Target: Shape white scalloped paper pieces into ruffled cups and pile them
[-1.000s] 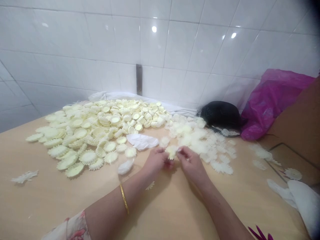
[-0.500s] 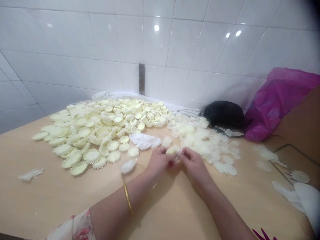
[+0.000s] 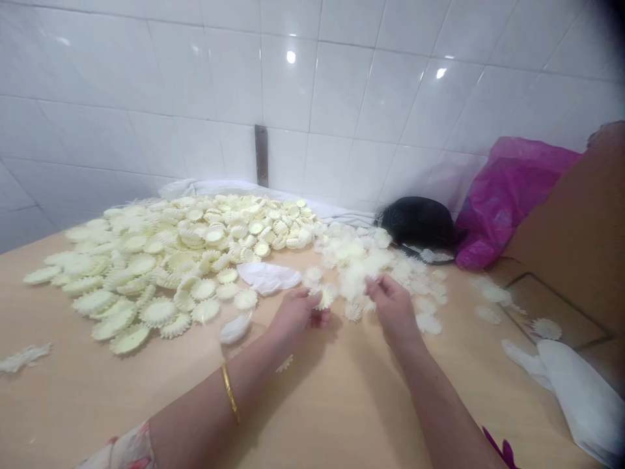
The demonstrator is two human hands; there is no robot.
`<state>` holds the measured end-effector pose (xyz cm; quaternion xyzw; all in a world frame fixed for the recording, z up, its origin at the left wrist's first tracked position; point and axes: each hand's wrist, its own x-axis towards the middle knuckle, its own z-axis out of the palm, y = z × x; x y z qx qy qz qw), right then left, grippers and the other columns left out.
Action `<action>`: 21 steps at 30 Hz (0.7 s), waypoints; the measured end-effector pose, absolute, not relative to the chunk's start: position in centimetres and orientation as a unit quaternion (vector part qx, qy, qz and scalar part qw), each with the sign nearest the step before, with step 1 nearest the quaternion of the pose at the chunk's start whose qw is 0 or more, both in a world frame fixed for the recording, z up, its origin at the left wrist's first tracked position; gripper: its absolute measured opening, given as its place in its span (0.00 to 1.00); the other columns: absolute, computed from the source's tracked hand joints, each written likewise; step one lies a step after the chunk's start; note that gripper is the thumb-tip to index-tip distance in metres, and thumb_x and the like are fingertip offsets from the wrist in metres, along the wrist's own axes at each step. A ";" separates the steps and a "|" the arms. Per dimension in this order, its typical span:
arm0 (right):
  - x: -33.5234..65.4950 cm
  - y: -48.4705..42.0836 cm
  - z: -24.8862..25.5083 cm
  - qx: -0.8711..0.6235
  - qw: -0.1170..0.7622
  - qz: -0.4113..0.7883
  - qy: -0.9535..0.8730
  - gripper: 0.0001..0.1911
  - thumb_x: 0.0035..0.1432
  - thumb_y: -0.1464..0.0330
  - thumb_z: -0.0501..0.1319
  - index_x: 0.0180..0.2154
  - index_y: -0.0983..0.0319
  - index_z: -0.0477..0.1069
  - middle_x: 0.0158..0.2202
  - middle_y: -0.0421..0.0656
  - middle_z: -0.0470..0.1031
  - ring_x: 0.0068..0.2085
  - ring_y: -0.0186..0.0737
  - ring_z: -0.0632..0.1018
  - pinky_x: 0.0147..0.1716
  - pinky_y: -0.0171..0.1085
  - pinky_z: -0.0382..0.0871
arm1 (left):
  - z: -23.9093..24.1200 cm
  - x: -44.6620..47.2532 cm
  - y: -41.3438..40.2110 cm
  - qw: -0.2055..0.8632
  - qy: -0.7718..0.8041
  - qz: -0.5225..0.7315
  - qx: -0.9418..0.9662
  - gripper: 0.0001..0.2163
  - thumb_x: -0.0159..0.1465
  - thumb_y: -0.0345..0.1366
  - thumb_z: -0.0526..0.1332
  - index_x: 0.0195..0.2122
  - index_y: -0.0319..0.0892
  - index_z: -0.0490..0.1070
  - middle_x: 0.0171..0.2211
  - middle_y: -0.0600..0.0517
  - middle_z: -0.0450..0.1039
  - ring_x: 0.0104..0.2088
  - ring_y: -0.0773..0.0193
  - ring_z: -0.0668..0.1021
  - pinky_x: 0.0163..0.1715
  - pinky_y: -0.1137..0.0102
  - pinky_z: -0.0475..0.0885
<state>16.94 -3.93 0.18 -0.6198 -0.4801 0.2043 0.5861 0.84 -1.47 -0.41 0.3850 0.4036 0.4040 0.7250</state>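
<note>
My left hand (image 3: 297, 316) is closed on a pale yellow flower-shaped disc (image 3: 325, 298) with a toothed rim, held between thumb and fingers just above the table. To its right, apart from it, my right hand (image 3: 393, 306) has thumb and forefinger pinched together at the front of a heap of thin, whitish toothed discs (image 3: 351, 257). Whether anything is in that pinch I cannot make out. Left of my hands spreads a large pile of thicker cream-yellow toothed discs (image 3: 161, 260). A crumpled white cloth or paper piece (image 3: 268, 277) lies behind my left hand.
A small white wad (image 3: 235, 329) lies beside my left wrist. At the back right sit a black rounded object (image 3: 417, 221) and a magenta plastic bag (image 3: 510, 195), with a brown board (image 3: 581, 241) beside them. White sheets (image 3: 581, 391) lie at right. A tiled wall (image 3: 195, 71) closes the back.
My hands have come apart; the right has moved right, away from the disc in the left, toward the thin discs. The whole view has shifted, so the scene sits farther left.
</note>
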 end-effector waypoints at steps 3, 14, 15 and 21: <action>17.4 -3.9 -0.1 -0.671 0.564 0.060 -0.477 0.15 0.49 0.61 0.57 0.38 0.62 0.68 0.39 0.48 0.69 0.39 0.44 0.70 0.38 0.42 0.63 | -0.5 0.9 -1.5 0.715 0.412 0.405 0.395 0.05 0.55 0.30 0.60 0.26 0.37 0.63 0.19 0.50 0.67 0.17 0.70 0.70 0.18 0.76 0.65; 12.8 -5.8 1.2 -0.568 0.505 0.212 -0.614 0.09 0.51 0.64 0.58 0.26 0.62 0.71 0.27 0.42 0.73 0.32 0.39 0.72 0.35 0.37 0.63 | -1.1 0.9 -1.3 0.660 0.423 0.458 0.419 0.11 0.48 0.37 0.65 0.25 0.37 0.66 0.17 0.55 0.64 0.14 0.74 0.64 0.15 0.77 0.58; 12.7 -5.9 1.2 -0.561 0.498 0.233 -0.619 0.08 0.51 0.64 0.58 0.27 0.62 0.71 0.27 0.42 0.74 0.32 0.39 0.72 0.35 0.37 0.63 | -1.1 0.9 -1.3 0.661 0.422 0.458 0.418 0.11 0.47 0.37 0.65 0.25 0.37 0.66 0.17 0.55 0.64 0.14 0.74 0.64 0.15 0.77 0.57; 13.1 -5.3 0.4 -0.508 0.502 0.398 -0.576 0.13 0.53 0.59 0.56 0.28 0.62 0.71 0.27 0.40 0.71 0.33 0.38 0.70 0.35 0.35 0.62 | -1.4 0.9 -1.2 0.579 0.420 0.486 0.501 0.10 0.46 0.36 0.64 0.21 0.38 0.63 0.17 0.57 0.62 0.16 0.75 0.62 0.17 0.76 0.58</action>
